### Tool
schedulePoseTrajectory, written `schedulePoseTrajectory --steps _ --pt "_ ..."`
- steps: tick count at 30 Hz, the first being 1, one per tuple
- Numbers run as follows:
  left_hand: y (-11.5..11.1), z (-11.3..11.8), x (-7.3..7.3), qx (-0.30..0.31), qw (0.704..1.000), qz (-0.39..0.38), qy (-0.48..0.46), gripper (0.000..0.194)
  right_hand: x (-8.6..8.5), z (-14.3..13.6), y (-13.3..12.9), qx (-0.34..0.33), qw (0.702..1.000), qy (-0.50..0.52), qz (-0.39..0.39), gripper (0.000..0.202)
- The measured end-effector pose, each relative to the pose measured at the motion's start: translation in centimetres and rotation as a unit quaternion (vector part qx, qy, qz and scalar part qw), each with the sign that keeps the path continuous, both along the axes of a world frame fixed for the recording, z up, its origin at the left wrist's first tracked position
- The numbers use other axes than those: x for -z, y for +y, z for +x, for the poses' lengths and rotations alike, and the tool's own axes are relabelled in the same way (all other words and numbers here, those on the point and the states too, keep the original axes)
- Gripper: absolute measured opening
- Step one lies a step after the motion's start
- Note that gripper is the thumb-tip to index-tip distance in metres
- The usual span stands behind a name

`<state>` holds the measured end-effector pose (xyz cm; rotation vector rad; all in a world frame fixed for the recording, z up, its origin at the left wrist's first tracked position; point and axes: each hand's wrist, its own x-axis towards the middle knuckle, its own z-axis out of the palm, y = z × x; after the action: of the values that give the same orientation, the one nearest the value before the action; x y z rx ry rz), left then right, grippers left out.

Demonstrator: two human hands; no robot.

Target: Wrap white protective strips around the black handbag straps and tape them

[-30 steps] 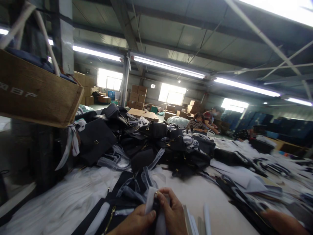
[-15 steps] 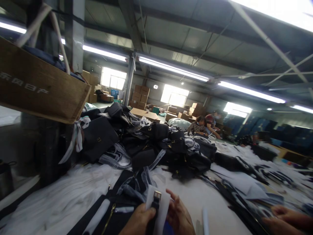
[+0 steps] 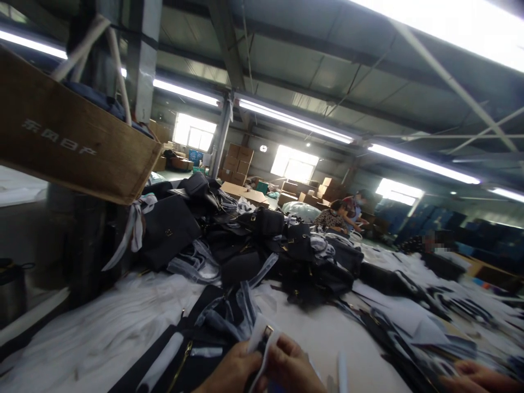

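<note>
At the bottom middle, my left hand point(image 3: 235, 367) is closed on a black strap point(image 3: 264, 346) with a gold buckle point(image 3: 268, 331) at its end. A white wrapping sheet point(image 3: 257, 329) lies behind the buckle and bends around the strap. My right hand point(image 3: 293, 364) pinches the right edge of this sheet, close beside the buckle. The lower part of the strap is hidden by my fingers. Just left of my hands lies a black bag point(image 3: 194, 363) with a gold zipper point(image 3: 182, 364) and clear plastic-wrapped straps point(image 3: 227, 316).
A heap of black bags point(image 3: 245, 245) fills the table's far side. White sheets point(image 3: 102, 327) are piled at left. A brown tote bag point(image 3: 77, 147) hangs upper left. At lower right is another person's hand point(image 3: 478, 376); two co-workers sit or stand farther back.
My right hand has gone from spread fingers to pinching the white sheet's edge. The sheet now folds over toward the strap. The view has shifted slightly.
</note>
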<state>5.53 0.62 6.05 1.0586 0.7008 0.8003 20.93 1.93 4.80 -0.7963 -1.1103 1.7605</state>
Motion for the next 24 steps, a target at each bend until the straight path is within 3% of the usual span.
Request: schedulePoseTrajectory --steps 5,9,14,20,24 --pt "0.8 0.1 0.7 0.009 0.999 0.036 0.014 0.046 -2.7 -0.1 -0.5 -0.023 0.999 -0.043 -0.002 0.049" --pt "1.3 0.4 1.1 0.003 1.000 0.009 -0.003 0.053 -4.1 0.0 -0.5 -0.020 0.994 -0.106 0.024 0.051" --pt "0.8 0.4 1.6 0.014 0.999 0.016 -0.041 0.061 -3.9 0.4 -0.1 -0.033 0.987 -0.140 0.066 0.048" --pt "0.6 -0.1 3.1 0.032 0.997 0.006 -0.072 0.058 -3.5 0.2 -0.9 -0.043 0.989 -0.133 0.044 0.044" --pt "0.5 -0.2 3.3 0.031 0.996 0.018 -0.077 0.058 -3.7 -0.1 -1.1 -0.058 0.989 -0.130 0.037 0.046"
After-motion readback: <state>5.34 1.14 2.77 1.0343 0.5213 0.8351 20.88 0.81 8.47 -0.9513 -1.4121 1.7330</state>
